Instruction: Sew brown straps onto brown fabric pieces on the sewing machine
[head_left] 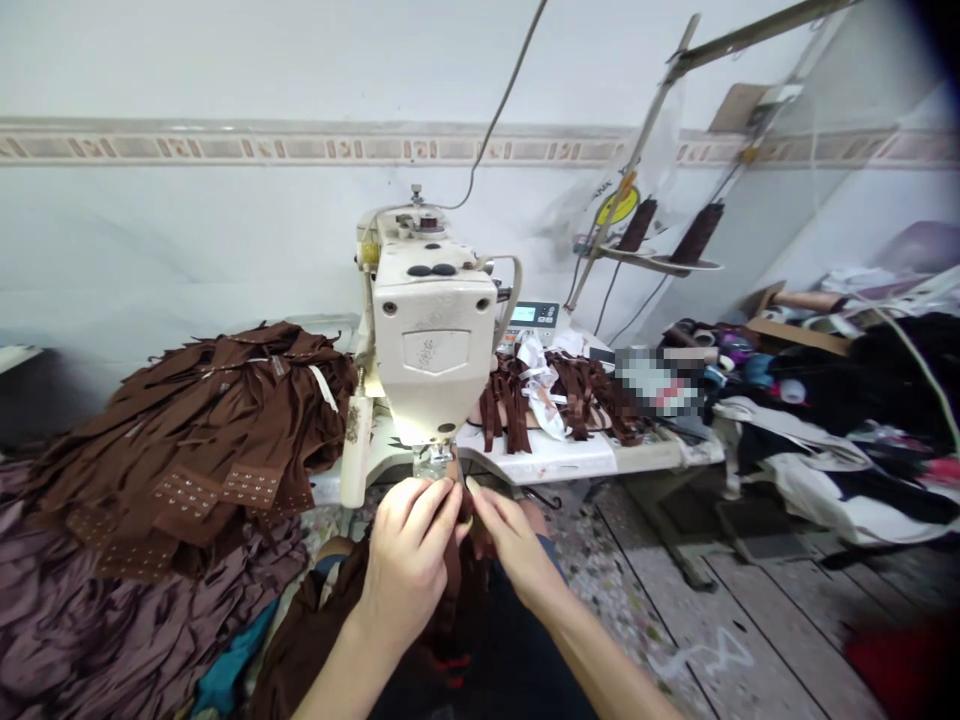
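A white sewing machine point(439, 385) faces me, its presser foot point(435, 458) just beyond my fingertips. My left hand point(412, 545) pinches brown fabric point(451, 580) close to the needle area. On the other side of the same fabric, my right hand point(517, 545) has its thumb and fingers closed at the edge. A narrow strip of it runs up toward the presser foot, while the rest hangs down over my lap. The fingers partly hide where the cloth is gripped.
Brown garments with rows of hooks or eyes point(225, 420) are heaped on the left, above mauve cloth point(112, 620). Brown and white strips point(540, 395) lie right of the machine. Dark thread cones point(697, 235) stand on a rack. More cloth and spools point(795, 390) crowd the right.
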